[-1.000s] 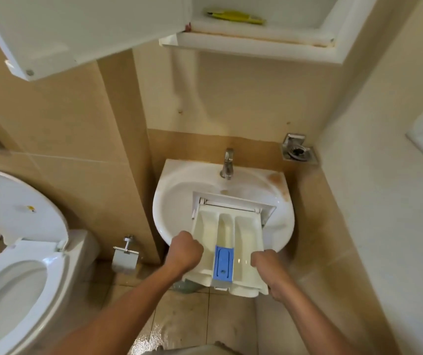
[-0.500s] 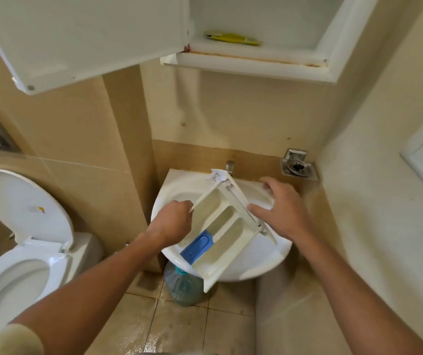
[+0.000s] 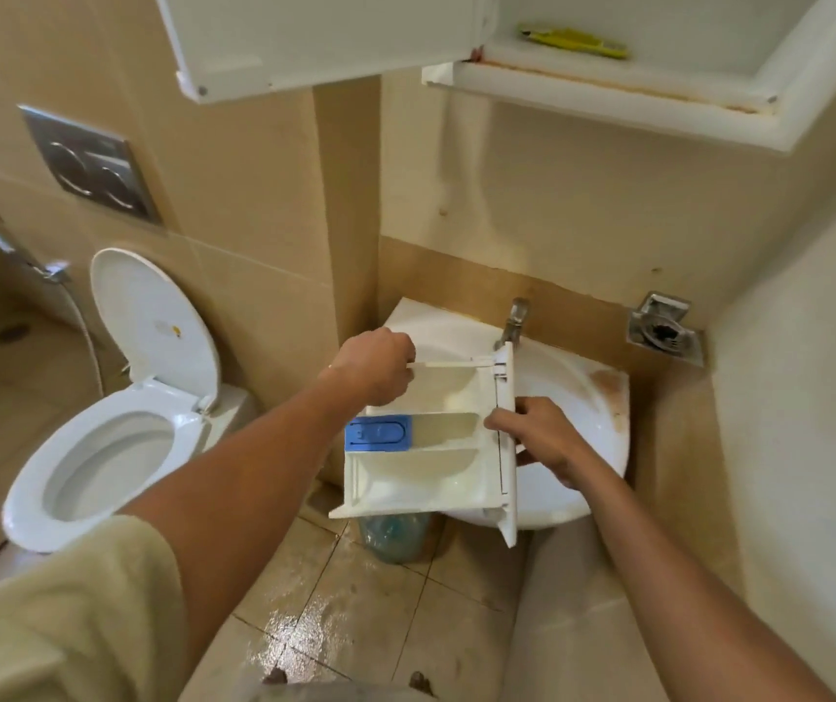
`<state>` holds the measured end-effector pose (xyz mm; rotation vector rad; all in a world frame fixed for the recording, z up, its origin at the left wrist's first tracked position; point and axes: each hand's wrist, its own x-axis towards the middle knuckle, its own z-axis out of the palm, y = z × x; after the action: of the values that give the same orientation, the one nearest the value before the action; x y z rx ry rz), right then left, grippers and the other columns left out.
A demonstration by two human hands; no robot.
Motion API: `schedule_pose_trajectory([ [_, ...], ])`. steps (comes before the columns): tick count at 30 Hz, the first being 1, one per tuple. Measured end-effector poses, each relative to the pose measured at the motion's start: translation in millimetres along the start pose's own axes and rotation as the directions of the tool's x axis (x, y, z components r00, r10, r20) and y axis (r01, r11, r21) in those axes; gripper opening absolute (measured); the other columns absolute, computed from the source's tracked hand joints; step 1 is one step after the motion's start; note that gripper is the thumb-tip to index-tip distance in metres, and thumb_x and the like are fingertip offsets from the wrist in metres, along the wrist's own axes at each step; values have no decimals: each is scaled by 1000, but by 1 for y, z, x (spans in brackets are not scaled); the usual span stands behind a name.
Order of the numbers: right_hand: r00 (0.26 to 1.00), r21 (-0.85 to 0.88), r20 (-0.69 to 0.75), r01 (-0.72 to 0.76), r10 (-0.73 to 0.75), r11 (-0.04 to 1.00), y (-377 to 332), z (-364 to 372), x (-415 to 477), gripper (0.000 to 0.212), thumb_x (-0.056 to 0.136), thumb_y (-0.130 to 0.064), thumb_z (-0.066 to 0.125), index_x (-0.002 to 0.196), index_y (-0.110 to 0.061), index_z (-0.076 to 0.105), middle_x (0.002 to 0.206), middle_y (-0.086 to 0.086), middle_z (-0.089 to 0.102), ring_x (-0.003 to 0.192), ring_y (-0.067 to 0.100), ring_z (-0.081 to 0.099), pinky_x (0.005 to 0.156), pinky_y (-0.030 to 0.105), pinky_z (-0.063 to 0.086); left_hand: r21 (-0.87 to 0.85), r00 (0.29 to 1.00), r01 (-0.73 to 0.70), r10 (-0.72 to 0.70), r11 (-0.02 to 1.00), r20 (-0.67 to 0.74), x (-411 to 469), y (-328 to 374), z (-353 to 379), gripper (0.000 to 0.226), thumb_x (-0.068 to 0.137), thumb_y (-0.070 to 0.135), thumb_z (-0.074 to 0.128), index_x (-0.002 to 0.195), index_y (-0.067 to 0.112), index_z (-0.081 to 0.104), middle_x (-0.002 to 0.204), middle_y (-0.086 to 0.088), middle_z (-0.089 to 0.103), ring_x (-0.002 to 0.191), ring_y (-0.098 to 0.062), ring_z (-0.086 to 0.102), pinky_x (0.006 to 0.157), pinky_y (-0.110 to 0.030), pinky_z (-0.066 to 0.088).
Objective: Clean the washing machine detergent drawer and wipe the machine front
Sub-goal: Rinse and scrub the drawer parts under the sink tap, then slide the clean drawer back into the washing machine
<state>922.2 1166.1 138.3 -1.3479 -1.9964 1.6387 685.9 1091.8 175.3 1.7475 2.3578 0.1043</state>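
Note:
A white detergent drawer [image 3: 436, 478] with a blue insert [image 3: 378, 434] is held over the left half of a white wash basin [image 3: 583, 397]. The drawer lies sideways, its front panel pointing right and its compartments facing up. My left hand [image 3: 377, 364] grips the drawer's far side wall. My right hand [image 3: 540, 438] holds the front panel, thumb on the inner face and fingers behind. The washing machine is out of view.
A chrome tap [image 3: 514, 321] stands at the basin's back. A toilet [image 3: 117, 412] with its lid up is on the left. An open wall cabinet [image 3: 608, 83] hangs overhead. A plastic bottle [image 3: 395, 539] sits on the wet tiled floor under the basin.
The drawer has turned from pointing away from me to lying sideways across the basin. My right hand shifted from its side to its front panel.

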Motion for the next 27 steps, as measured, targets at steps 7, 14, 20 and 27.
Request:
schedule_pose_trajectory([
  [7,970,389,-42,-205,239,898,21,75,-20,38,80,-30,69,107,-4,69,91,15,78,82,31,76,65,45,62,-33,844,9,-25,999,-535,-89,-22,34,44,83,12,68,126,7,60,133,-11,60,133,-31,46,122,-50,20],
  [14,900,717,-78,-248,430,651,14,199,-67,37,78,-24,74,112,-13,64,111,15,71,105,32,65,61,40,59,-779,755,261,-623,570,-204,-201,-83,105,77,86,38,74,146,9,35,147,-10,37,134,-25,38,110,-34,32],
  [20,886,755,32,-324,462,570,2,296,-132,38,85,-23,72,120,-13,62,106,16,75,101,34,68,64,43,61,-876,826,442,-294,-194,482,-259,-152,127,47,87,17,75,127,15,50,116,-3,72,101,-28,72,77,-31,60],
  [27,869,173,-99,-465,485,868,12,313,-153,92,62,-95,48,99,-13,70,90,12,73,76,30,71,67,43,60,-899,776,378,-454,-221,437,-340,-217,130,29,85,-5,56,110,5,67,101,-15,77,85,-29,76,72,-41,60],
])
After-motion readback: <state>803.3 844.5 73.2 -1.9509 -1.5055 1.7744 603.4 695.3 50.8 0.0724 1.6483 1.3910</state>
